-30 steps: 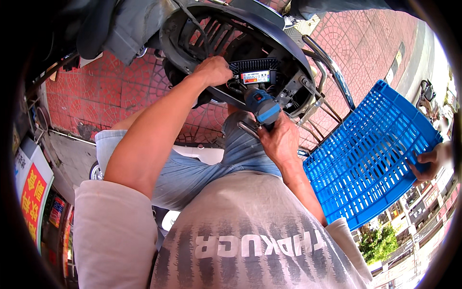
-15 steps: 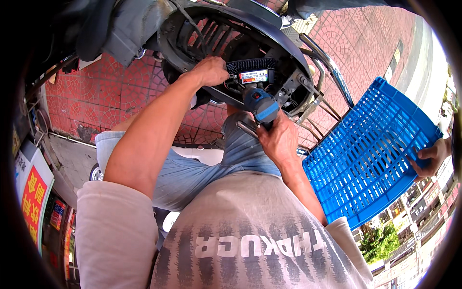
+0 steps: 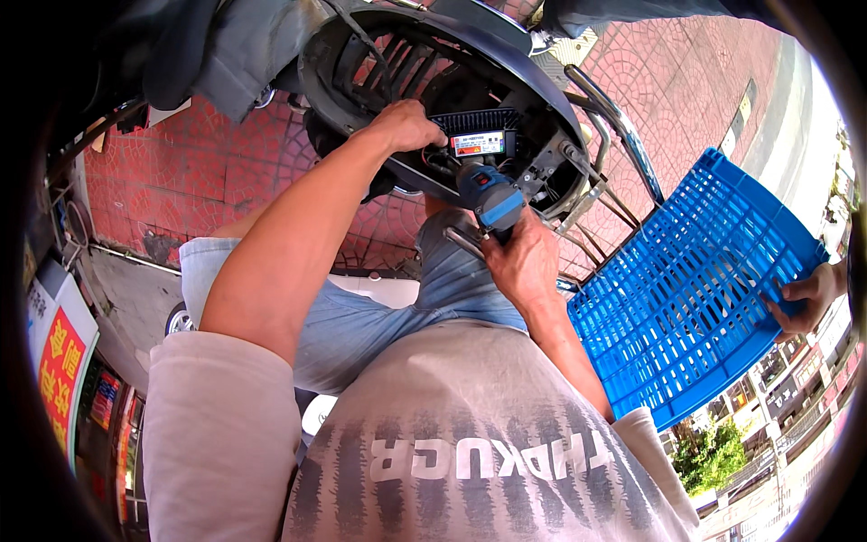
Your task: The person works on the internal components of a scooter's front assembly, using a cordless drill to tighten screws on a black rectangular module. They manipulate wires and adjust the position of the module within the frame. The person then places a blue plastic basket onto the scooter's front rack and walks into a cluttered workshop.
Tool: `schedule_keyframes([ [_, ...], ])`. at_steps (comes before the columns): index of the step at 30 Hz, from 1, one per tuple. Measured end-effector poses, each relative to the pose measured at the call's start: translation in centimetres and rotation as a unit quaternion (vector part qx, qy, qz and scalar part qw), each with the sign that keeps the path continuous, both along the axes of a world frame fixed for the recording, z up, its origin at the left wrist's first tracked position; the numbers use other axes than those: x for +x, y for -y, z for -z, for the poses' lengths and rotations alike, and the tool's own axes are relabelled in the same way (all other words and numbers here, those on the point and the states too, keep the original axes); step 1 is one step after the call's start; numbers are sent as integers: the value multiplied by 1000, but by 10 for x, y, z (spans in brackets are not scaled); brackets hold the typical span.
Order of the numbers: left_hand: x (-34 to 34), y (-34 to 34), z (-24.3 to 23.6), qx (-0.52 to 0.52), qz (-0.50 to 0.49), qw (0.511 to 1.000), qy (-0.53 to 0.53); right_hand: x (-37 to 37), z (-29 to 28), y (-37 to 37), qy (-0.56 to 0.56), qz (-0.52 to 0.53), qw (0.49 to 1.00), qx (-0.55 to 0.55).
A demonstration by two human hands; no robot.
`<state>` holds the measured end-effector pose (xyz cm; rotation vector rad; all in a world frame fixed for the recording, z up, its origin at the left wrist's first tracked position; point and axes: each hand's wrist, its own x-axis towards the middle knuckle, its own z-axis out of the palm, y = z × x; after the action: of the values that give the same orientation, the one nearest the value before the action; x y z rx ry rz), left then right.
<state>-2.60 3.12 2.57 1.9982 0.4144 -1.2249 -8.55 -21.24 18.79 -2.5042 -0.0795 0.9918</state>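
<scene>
Largest is the red patterned pavement, reaching from nine round to one o'clock. On it, at twelve, stands one dark scooter body, its hollow uncovered. One blue crate leans tilted at three o'clock; one hand of another person grips its outer edge, and a slip there could probably tip it toward the working arm.

One blue power drill lies toward one o'clock, its nose pointing up to eleven. The person's right hand has its fingers wrapped round the handle. The left hand, just short of twelve, has its fingers bunched at the near end of one finned black box; whether they pinch anything I cannot tell. That box sits inside the hollow, just past twelve.

Smallest are the wires beside it, too tangled to count. The drill's tip is hidden; if it skids, it could nick a wire or those left fingers.
</scene>
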Motion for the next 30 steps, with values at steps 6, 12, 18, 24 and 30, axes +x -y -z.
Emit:
schedule_keyframes([
  [6,1,2,-6,3,-5,1000,-11,-1,1,0,8,-3,1000,-6],
  [12,-8,12,3,86,0,993,75,1,0,0,-2,-10,1000,-3],
  [18,-10,10,21,-69,-35,997,-4,2,-1,0,0,-6,1000,-6],
  [24,-8,9,14,-137,-147,975,-96,-4,6,2,6,7,1000,5],
  [30,-8,13,22,-140,-152,973,-106,-5,5,-2,27,-28,999,-6],
])
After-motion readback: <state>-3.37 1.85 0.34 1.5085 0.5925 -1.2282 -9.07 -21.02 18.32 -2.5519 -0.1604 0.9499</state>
